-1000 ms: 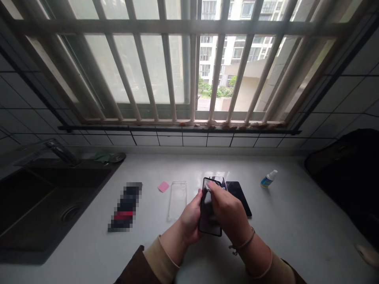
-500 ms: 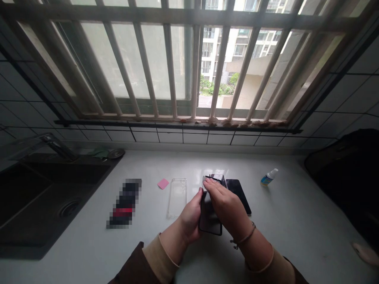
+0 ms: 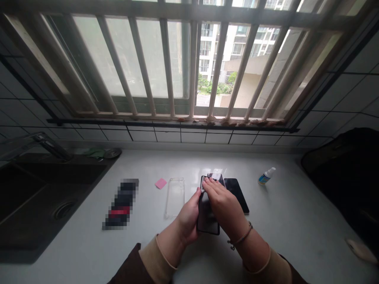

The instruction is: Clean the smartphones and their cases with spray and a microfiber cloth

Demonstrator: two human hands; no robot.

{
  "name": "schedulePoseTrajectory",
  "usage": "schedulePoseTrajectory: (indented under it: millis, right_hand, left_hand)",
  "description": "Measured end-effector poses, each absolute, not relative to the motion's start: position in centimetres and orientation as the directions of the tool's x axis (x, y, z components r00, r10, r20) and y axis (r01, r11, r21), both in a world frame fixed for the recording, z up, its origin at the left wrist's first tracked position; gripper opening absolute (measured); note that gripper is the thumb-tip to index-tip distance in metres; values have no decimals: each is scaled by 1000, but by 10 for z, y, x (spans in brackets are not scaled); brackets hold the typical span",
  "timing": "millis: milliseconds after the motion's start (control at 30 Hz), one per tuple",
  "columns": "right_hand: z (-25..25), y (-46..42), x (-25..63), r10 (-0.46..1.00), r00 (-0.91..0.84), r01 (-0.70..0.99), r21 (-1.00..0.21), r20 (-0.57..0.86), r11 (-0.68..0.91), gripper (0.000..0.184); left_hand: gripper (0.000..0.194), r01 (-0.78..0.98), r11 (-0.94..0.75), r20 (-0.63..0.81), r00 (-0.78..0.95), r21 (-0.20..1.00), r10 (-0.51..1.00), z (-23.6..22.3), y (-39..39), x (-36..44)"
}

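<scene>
A dark phone (image 3: 207,217) is tilted over the counter in my left hand (image 3: 189,217), its thumb along the left edge and its fingers underneath. My right hand (image 3: 223,201) lies over the upper part of the phone with fingers stretched out flat. A small pale, whitish piece (image 3: 203,182) shows at its fingertips; its kind cannot be made out. Just behind is a shiny dark flat object (image 3: 216,176), partly covered by my right hand. A black flat device (image 3: 238,195) lies to the right, partly hidden. Left of my hands lies a clear phone case (image 3: 175,197).
A pink square of paper (image 3: 160,183) and a pixelated dark-and-red item (image 3: 121,205) lie on the left. A small spray bottle (image 3: 266,176) stands on the right. The dark sink (image 3: 89,189) borders the counter (image 3: 142,244); a black bag-like object (image 3: 343,177) sits far right.
The whole view has shifted slightly, so everything sits a little further left. My hands keep nearly the same pose on the phone.
</scene>
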State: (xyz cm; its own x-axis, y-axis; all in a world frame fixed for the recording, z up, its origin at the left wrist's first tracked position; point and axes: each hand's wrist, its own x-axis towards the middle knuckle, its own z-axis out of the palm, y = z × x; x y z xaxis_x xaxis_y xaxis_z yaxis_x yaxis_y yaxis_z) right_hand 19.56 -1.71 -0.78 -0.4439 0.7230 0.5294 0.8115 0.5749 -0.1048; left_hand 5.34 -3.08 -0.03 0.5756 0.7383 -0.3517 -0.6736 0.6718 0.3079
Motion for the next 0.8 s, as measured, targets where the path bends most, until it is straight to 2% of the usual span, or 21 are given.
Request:
schedulePoseTrajectory:
  millis: [233,367,467,567,700,800]
  right_hand:
    - [-1,-25,191,667,-553,717,-123,500,686,52]
    - [6,-39,187,592,-654,614,-125,471,779,47]
    - [9,-47,185,543,-702,543,-147,460,827,42]
    - [8,-51,184,536,-710,515,-183,457,838,38]
    - [10,-47,184,603,-611,538,-289,514,792,37]
    - [19,-44,193,750,-353,627,-454,560,634,35]
  left_hand:
    - [56,-744,599,-317,515,297,797,1,-22,48]
    - [62,-695,622,-390,493,361,778,5,-12,36]
    - [61,-702,566,-414,403,433,816,8,-8,28]
    - [60,-700,555,-443,365,448,819,8,-5,24]
    - [61,-710,552,-424,379,437,823,5,-4,26]
    - [59,-720,556,-393,410,415,823,0,-5,30]
